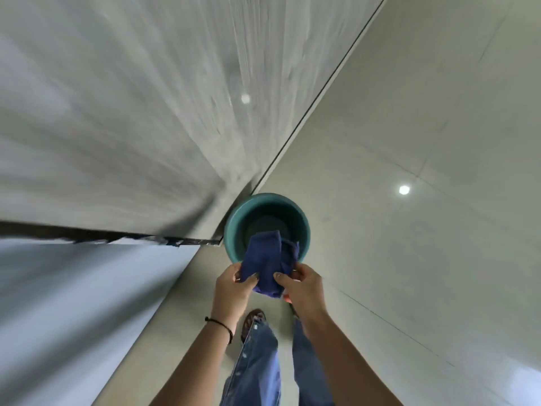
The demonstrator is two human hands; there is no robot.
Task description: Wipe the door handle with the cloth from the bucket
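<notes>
From the head camera, looking straight down: both hands are gripping the blue cloth (pixel 268 263) above the teal bucket (pixel 232 230), which is sitting on the pale tiled floor (pixel 409 230) right beside the grey door (pixel 117 127). The left hand (pixel 235 284) is pinching the cloth's left edge, thumb on top; the right hand (pixel 301 287) is pinching the right side likewise. The cloth is hanging bunched between them, overlapping the bucket's near rim. Jeans (pixel 254 361) and a sandal (pixel 253 317) are showing below. The door handle is not showing.
</notes>
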